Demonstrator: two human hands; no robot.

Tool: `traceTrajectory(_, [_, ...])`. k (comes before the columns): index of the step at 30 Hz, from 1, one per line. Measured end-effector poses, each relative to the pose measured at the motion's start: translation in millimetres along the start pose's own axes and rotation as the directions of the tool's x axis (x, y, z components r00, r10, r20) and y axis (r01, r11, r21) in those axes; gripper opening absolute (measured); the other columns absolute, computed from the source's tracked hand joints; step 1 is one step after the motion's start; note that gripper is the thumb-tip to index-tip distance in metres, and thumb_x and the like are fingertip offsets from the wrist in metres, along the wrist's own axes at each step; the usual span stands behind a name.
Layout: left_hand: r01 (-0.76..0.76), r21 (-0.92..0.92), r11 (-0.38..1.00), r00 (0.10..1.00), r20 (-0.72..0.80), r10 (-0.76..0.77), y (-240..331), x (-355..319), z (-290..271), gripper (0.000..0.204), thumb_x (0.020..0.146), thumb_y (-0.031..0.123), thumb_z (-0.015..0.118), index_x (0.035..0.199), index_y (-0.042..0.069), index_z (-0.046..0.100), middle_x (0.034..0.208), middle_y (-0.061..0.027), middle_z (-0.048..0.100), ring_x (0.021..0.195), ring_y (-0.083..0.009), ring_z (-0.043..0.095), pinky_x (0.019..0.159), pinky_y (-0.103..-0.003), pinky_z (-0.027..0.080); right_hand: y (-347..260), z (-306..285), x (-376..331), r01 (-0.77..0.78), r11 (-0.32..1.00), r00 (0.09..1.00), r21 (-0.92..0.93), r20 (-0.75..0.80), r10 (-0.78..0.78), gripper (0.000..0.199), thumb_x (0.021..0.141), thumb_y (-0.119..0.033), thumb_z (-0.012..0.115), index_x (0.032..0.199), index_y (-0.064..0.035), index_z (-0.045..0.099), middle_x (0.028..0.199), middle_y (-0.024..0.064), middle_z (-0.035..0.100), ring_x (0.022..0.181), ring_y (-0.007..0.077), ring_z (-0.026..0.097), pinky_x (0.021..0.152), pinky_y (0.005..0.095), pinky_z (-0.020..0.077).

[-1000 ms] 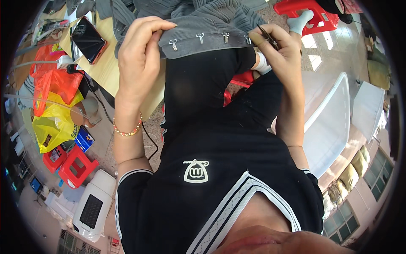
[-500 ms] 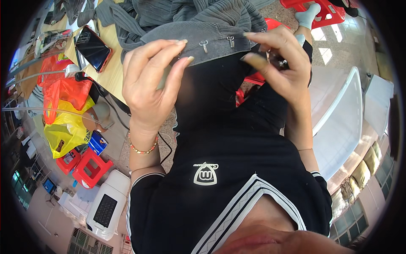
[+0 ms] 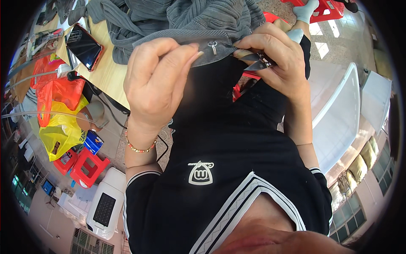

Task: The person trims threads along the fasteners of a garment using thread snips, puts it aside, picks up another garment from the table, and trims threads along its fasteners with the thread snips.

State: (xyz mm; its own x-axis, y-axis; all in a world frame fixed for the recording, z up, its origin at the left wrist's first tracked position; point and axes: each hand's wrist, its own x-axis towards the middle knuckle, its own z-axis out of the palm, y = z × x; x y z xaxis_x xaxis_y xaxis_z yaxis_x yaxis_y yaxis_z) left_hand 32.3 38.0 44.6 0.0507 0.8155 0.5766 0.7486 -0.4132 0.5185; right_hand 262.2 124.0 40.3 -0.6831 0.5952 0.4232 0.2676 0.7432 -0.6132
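A grey ribbed knit garment (image 3: 194, 19) spreads over my lap and the table edge, its sheer grey band running between my hands. Small metal hooks (image 3: 212, 47) sit on that band. My left hand (image 3: 156, 84) is closed, thumb and fingers pinching the band left of the hook. My right hand (image 3: 281, 57) has dark-bladed thread snips (image 3: 259, 64) in its palm, the pointed blades sticking out toward the left. Its thumb and forefinger meet at the band's edge right of the hook; the exact contact is partly hidden.
On the wooden table (image 3: 108, 70) at left lies a phone (image 3: 83, 47). Below it hang red (image 3: 63, 95) and yellow (image 3: 63, 131) plastic bags near red stools (image 3: 87, 167). A white bin (image 3: 105, 203) stands lower left, a white curved panel (image 3: 338, 114) at right.
Both hands have closed in on the garment's band, the left moving slightly right. The snips' blades now show clearly in my right hand. The garment's edge has folded, and fewer hooks show.
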Motion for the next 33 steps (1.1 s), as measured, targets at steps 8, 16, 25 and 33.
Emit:
traceTrajectory(8, [0.113, -0.204, 0.973, 0.994, 0.014, -0.112, -1.3, -4.9, 0.0, 0.009, 0.085, -0.002, 0.069, 0.093, -0.001, 0.065, 0.090, -0.0108, 0.060, 0.076, -0.0197, 0.059, 0.066, -0.028, 0.048, -17.2, -6.9, 2.3, -0.097, 0.993, 0.995, 0.070, 0.045, 0.094, 0.034, 0.070, -0.001, 0.075, 0.103, -0.0049, 0.069, 0.083, 0.0052, 0.061, 0.069, 0.0168, 0.062, 0.058, 0.0251, 0.0474])
traceTrajectory(16, [0.276, -0.347, 0.896, 0.961, 0.126, -0.247, -1.9, -1.7, -11.6, 0.006, 0.089, 0.000, 0.066, 0.094, -0.002, 0.064, 0.090, -0.0085, 0.062, 0.076, -0.0162, 0.059, 0.069, -0.026, 0.048, -50.9, -9.3, 21.8, -0.120, 0.983, 0.987, 0.139, 0.120, 0.103, 0.041, 0.072, -0.010, 0.076, 0.110, -0.0007, 0.066, 0.095, 0.0099, 0.064, 0.076, 0.0209, 0.059, 0.065, 0.0301, 0.0464])
traceTrajectory(25, [0.436, -0.401, 0.806, 0.894, 0.296, -0.337, -1.8, 5.6, -25.8, 0.005, 0.088, 0.001, 0.066, 0.091, -0.002, 0.064, 0.082, -0.0047, 0.060, 0.072, -0.0113, 0.058, 0.067, -0.023, 0.046, -65.3, 0.6, 23.2, -0.125, 0.992, 0.979, -0.030, 0.156, 0.128, 0.044, 0.073, -0.011, 0.079, 0.114, -0.0018, 0.066, 0.087, 0.0096, 0.060, 0.072, 0.0217, 0.058, 0.062, 0.0304, 0.0466])
traceTrajectory(33, [0.473, -0.356, 0.806, 0.862, 0.375, -0.341, 0.0, 8.3, -31.5, 0.005, 0.091, 0.001, 0.063, 0.093, -0.004, 0.063, 0.086, -0.0045, 0.058, 0.076, -0.0098, 0.058, 0.069, -0.021, 0.046, -82.7, -4.0, 29.3, -0.239, 0.966, 0.949, -0.096, 0.186, 0.254, 0.040, 0.072, -0.009, 0.080, 0.110, -0.0013, 0.069, 0.085, 0.0092, 0.060, 0.071, 0.0224, 0.058, 0.062, 0.0319, 0.0465])
